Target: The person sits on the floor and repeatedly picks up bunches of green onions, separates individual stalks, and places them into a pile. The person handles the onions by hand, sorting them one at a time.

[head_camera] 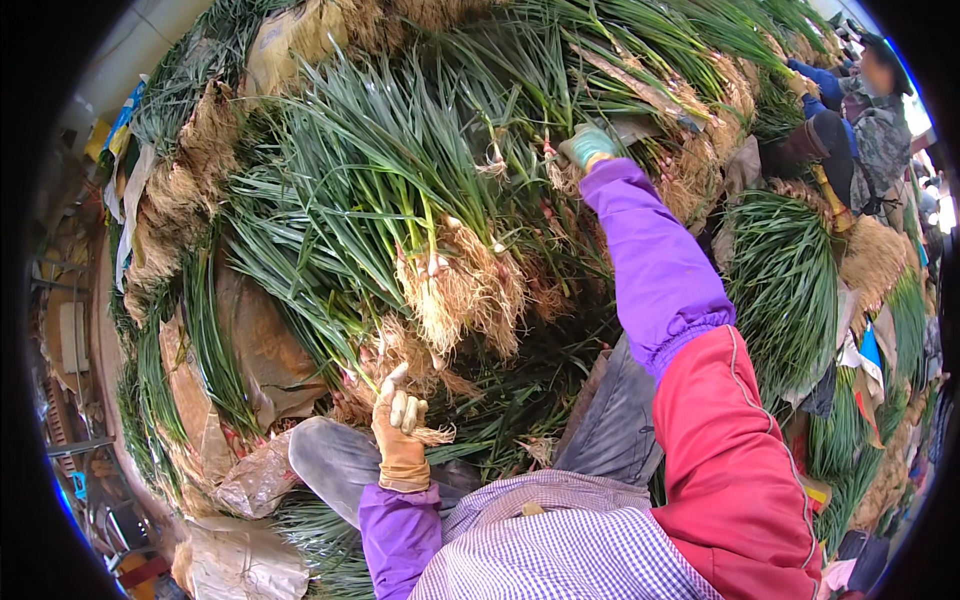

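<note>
Before me lies a large heap of leafy green plants with pale bulbs, most likely garlic or onion seedlings (390,180), their tan roots (465,292) towards me. My left hand (400,427), in an orange-tan glove with pale fingertips, is closed low at the heap's near left; a small plant's roots stick out on its right side. My right hand (589,146), in a green glove, reaches out to the far right of the heap, beside a reddish bulb with roots (555,161). Its fingers are partly hidden, so its grip is unclear.
Another person (862,112) in blue sleeves sits at the upper right among more plants. A rooted bundle (787,277) lies right of my arm. Brown sheeting (262,345) lies at the left, a plastic bag (255,472) near my knee. Loose leaves lie between my legs.
</note>
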### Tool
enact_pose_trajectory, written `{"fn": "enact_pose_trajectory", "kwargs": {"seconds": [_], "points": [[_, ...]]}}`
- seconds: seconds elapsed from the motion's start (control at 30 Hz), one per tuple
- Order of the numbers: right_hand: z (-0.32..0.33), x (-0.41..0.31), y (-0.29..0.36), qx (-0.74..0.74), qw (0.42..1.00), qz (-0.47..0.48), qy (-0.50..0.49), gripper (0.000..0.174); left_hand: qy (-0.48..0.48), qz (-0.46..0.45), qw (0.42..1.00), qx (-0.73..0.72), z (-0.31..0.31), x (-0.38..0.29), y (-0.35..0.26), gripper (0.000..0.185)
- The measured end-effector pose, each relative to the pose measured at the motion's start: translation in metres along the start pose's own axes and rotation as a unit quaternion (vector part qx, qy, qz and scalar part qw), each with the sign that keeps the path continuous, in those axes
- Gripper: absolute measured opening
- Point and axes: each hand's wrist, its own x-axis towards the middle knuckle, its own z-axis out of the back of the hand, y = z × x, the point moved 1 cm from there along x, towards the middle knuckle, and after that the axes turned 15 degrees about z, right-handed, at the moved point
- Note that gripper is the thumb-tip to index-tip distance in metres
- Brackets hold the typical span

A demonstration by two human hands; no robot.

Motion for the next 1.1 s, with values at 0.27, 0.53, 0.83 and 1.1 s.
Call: {"fn": "enact_pose_trajectory", "kwargs": {"seconds": [0.27, 0.53, 0.83, 1.1], "points": [[0.015, -0.018, -0.052, 0.511, 0.844, 0.100, -0.127, 0.023, -0.086, -0.013, 0.996, 0.012, 0.003, 0.013, 0.006, 0.037], [0.005, -0.028, 0.000, 0.627, 0.770, 0.074, -0.093, 0.032, -0.116, -0.015, 0.990, 0.076, -0.013, 0.019, 0.004, 0.039], [-0.005, -0.020, 0.051, 0.065, 0.984, 0.032, -0.160, 0.038, -0.124, -0.013, 0.988, 0.092, -0.006, 0.023, 0.008, 0.040], [0.049, -0.067, -0.053, -0.043, 0.986, -0.019, -0.163, 0.036, -0.136, -0.029, 0.983, 0.121, -0.007, 0.026, 0.010, 0.038]]}}
